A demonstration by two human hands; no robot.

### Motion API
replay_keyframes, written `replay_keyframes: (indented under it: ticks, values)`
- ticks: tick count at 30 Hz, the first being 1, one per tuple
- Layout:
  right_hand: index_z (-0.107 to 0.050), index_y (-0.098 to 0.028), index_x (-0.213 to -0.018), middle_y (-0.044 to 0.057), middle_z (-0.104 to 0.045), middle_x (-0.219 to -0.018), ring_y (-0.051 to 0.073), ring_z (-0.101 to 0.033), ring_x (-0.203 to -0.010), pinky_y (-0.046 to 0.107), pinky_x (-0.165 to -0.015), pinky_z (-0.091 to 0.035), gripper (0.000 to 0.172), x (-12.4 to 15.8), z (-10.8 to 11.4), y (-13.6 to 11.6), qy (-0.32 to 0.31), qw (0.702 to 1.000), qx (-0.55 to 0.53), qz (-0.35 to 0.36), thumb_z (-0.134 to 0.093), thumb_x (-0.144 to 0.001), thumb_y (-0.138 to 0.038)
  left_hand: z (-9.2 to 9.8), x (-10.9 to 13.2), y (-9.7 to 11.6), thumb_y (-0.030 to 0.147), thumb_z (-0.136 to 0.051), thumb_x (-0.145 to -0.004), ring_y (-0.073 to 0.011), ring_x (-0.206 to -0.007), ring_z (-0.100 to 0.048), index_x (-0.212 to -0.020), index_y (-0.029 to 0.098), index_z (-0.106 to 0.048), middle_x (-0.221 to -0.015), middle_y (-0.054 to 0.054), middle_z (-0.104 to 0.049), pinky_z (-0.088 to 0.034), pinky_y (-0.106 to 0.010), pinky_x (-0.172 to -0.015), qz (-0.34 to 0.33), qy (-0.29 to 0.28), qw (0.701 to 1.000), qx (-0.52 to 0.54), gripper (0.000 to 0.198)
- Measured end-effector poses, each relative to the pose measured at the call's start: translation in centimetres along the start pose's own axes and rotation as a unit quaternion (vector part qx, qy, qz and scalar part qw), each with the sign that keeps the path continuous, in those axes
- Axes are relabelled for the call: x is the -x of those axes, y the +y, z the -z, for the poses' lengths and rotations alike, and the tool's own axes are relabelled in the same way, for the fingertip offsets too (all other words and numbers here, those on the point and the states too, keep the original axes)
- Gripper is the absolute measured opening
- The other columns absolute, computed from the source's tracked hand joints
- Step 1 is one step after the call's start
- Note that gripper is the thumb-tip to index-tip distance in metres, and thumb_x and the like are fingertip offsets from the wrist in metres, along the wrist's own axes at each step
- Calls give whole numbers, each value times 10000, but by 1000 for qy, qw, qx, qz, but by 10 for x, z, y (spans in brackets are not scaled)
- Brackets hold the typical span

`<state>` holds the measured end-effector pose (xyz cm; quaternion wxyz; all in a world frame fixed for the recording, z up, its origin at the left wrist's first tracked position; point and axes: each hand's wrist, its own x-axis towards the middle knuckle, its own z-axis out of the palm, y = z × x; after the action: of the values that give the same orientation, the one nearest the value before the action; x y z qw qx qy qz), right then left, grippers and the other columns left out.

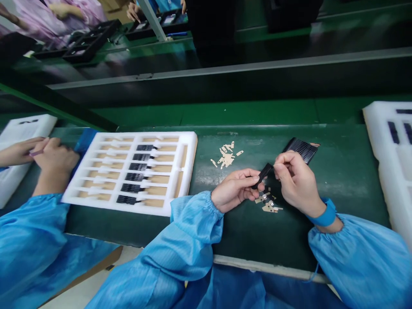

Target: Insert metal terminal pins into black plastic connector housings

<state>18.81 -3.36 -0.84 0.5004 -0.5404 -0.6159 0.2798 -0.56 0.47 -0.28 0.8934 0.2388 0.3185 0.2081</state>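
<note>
My left hand [237, 187] grips a small black rectangular part [264, 175] between thumb and fingers, tilted up to the right. At the part's upper end, my right hand [295, 180] is closed in a pinch; whatever sits between its fingertips is too small to make out. Below the hands lies a little heap of beige and shiny metallic pieces [270, 207]. Another pile of small beige tabs [227, 156] is spread on the green bench farther left. Just behind my right hand rests a black slotted sheet [302, 149], partly covered by the fingers.
A white foam tray [194, 148] to the left holds several black parts [131, 177] in its slots. More foam trays stand at the right edge [375, 128] and far left [48, 122]. A neighbour's hands [56, 156] work at the left. Other people sit across the bench behind black trays [93, 40].
</note>
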Motion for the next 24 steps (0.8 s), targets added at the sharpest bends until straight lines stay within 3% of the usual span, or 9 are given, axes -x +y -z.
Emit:
replay_keyframes:
  ticks: [11, 24]
  values:
    - [-537, -222, -941, 19, -536, -852, 146, -557, -705, 312, -661, -463, 134, 0, -3, 0, 10, 1000, 8, 4, -508, -1046, -300, -1, 2, 0, 261, -800, -823, -67, -559, -633, -1000, 96, -637, -790, -42, -674, -501, -117, -502, 6, -5, 1000, -16, 292]
    - [-535, -217, -924, 9, -541, -789, 141, -533, -647, 307, -615, -441, 153, 0, -3, -2, 11, 999, 1, -43, -528, -1033, -325, -1, 2, -1, 316, -835, -796, -66, -565, -627, -1027, 111, -623, -787, -34, -670, -498, -121, -514, -16, -2, 1000, -23, 374]
